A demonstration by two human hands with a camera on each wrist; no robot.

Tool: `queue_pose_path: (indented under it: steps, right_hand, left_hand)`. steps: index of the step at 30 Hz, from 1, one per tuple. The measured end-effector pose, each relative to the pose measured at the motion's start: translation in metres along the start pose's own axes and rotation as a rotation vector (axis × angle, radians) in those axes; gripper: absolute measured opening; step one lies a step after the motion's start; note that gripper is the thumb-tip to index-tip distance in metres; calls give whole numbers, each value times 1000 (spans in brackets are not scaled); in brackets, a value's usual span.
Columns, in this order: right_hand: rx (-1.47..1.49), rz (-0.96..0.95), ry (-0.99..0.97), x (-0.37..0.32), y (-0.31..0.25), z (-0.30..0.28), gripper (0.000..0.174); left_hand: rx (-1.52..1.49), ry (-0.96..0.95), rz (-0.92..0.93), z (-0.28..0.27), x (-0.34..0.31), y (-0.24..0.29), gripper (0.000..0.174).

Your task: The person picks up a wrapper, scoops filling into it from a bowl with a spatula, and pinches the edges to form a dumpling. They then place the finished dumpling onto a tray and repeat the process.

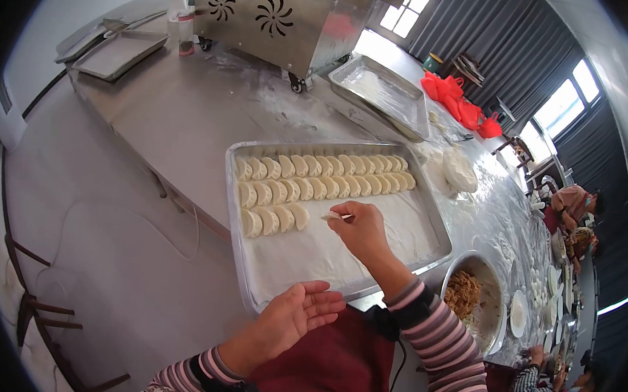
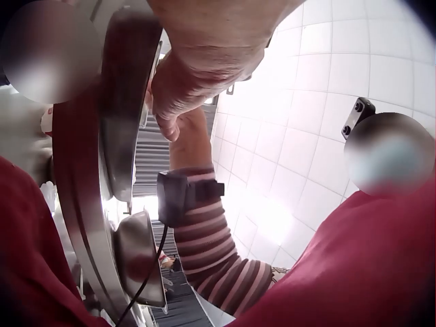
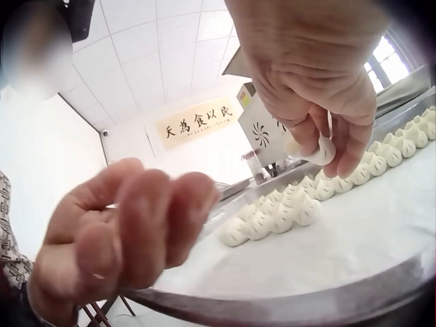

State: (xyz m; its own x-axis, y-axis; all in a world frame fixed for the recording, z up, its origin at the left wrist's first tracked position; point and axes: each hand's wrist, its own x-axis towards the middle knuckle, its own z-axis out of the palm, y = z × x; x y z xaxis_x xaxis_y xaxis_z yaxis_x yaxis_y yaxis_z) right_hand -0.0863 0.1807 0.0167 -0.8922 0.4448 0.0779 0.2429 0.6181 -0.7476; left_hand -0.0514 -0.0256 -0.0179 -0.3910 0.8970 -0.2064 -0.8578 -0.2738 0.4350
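Observation:
A metal tray (image 1: 429, 211) lined with white cloth holds rows of folded dumplings (image 1: 315, 178). My right hand (image 1: 355, 228) hovers over the tray beside the shortest row and pinches one dumpling (image 3: 315, 146) between thumb and fingers; in the head view that dumpling (image 1: 336, 216) shows at the fingertips. My left hand (image 1: 302, 312) hangs palm up at the tray's near edge, fingers loosely spread, holding nothing. In the right wrist view the left hand (image 3: 122, 238) is large in the foreground, and the dumpling rows (image 3: 272, 218) lie behind it.
A metal bowl of brown filling (image 1: 467, 294) sits right of the tray. A second tray (image 1: 383, 91) and a steel machine (image 1: 283, 12) stand farther back on the floured table. Red bags (image 1: 456, 97) and other people are at the far right.

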Motion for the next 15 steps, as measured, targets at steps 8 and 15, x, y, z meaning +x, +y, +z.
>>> queue_pose_path:
  steps: [8,15]
  right_hand:
    - [-250,82,9,34,20,34,21]
    - [-231,22,-3,49,36,50,19]
  left_hand:
    - [18,-33,-22,-8,3,2,62]
    - [2,-76,-22,-10,4,4,66]
